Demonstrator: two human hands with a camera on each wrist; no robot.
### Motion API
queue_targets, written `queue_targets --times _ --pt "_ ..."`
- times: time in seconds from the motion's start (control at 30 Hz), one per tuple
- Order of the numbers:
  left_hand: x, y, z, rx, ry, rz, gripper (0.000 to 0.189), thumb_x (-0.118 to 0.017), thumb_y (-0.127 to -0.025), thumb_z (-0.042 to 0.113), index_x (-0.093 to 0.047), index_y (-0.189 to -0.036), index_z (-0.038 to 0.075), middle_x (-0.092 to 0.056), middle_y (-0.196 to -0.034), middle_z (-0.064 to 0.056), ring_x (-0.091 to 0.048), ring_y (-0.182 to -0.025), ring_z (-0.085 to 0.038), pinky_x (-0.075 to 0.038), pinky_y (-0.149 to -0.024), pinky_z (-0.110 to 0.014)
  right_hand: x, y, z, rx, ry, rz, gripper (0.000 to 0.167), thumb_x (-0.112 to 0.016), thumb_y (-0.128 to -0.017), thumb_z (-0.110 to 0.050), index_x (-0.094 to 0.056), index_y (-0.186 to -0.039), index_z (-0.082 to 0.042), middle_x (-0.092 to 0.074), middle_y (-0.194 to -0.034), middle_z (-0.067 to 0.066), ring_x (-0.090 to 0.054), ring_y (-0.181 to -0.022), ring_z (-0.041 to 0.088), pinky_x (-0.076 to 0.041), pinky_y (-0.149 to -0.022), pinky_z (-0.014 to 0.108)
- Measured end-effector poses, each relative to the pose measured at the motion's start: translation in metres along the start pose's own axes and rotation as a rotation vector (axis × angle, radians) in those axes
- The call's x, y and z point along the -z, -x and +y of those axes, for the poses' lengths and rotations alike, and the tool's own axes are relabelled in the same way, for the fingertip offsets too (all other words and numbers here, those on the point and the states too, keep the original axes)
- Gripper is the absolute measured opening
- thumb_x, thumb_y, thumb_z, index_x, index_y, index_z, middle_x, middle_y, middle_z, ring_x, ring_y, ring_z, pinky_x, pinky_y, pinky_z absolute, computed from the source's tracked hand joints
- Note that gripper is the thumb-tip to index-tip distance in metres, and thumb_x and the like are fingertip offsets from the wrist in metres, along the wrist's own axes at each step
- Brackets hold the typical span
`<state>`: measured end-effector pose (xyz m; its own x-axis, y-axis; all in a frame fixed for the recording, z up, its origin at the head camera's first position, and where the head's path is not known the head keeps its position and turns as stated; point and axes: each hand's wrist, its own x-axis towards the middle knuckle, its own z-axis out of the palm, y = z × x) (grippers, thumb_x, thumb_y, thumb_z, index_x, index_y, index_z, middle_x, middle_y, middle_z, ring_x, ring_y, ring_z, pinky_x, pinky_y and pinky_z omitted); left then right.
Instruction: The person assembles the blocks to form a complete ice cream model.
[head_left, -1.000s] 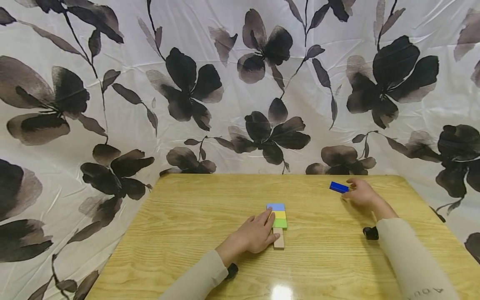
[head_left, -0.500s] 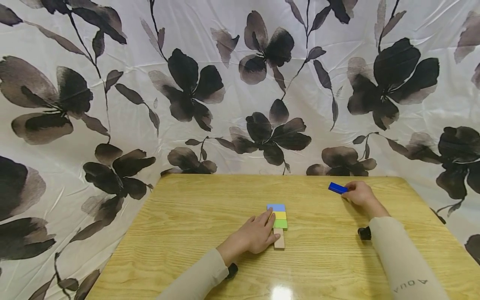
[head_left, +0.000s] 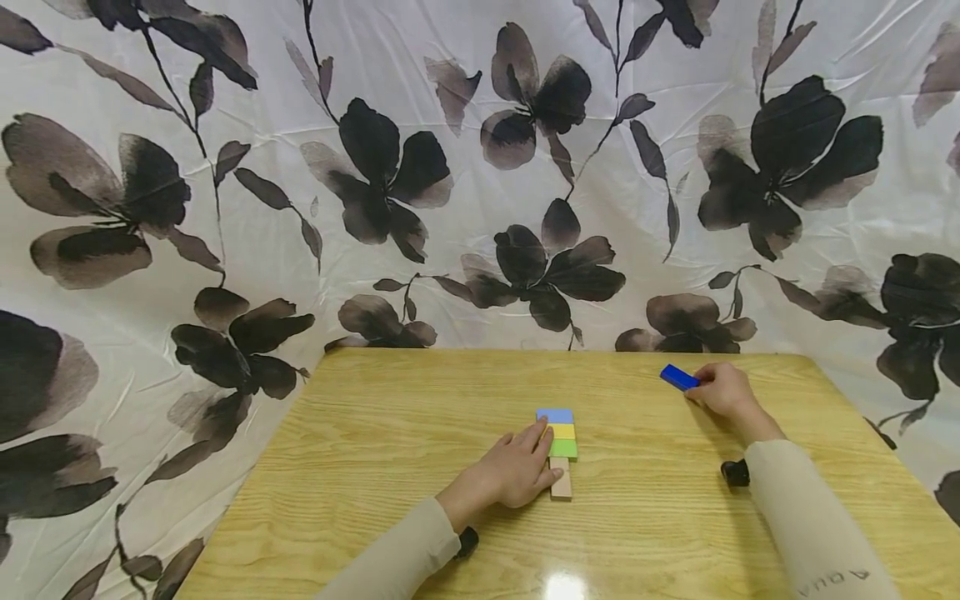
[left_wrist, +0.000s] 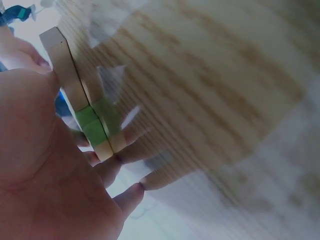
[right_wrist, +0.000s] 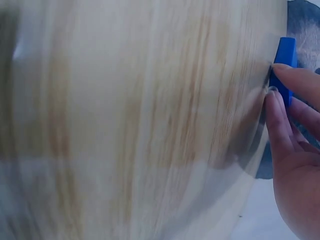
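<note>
Near the table's middle, light blue (head_left: 557, 414), yellow (head_left: 564, 431) and green (head_left: 565, 449) blocks lie side by side, with a plain wooden block (head_left: 561, 487) pointing toward me below them. My left hand (head_left: 510, 472) rests on their left side, fingers fairly straight on the coloured blocks and thumb at the wooden one. In the left wrist view the wooden block (left_wrist: 67, 75) and green block (left_wrist: 91, 127) show beyond the palm. Farther back at right, my right hand (head_left: 724, 390) pinches one end of a dark blue block (head_left: 675, 377); the right wrist view shows thumb and fingers around this block (right_wrist: 286, 52).
The wood-grain table (head_left: 360, 450) reflects a bright light near its front. A floral cloth (head_left: 465, 192) hangs behind its back edge. A black wrist camera (head_left: 735, 473) sits under the right forearm, and another black camera (head_left: 467, 543) under the left.
The right hand's fingers have closed on the end of the dark blue block, which has turned slightly. The left hand stays on the blocks.
</note>
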<state>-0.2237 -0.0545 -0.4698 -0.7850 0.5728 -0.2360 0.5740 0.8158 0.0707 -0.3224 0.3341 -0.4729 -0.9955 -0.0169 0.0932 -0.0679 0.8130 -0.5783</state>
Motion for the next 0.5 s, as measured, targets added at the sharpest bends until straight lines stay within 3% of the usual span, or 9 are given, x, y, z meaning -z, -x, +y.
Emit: queue_targets --times 0.5 --pt "-0.0011 0.0000 -0.0001 -0.004 0.009 0.005 0.070 -0.028 -0.110 0.053 -0.019 -0.165 0.010 -0.008 -0.172 -0.008 -0.016 -0.157 -0.020 -0.026 -0.122 -0.048 0.0042 0.0100 -0.0060 0.059 -0.036 -0.018 0.042 -0.082 -0.085 -0.014 -0.068 -0.111 0.017 -0.072 -0.098 0.026 -0.069 -0.087 0.033 -0.055 -0.075 0.043"
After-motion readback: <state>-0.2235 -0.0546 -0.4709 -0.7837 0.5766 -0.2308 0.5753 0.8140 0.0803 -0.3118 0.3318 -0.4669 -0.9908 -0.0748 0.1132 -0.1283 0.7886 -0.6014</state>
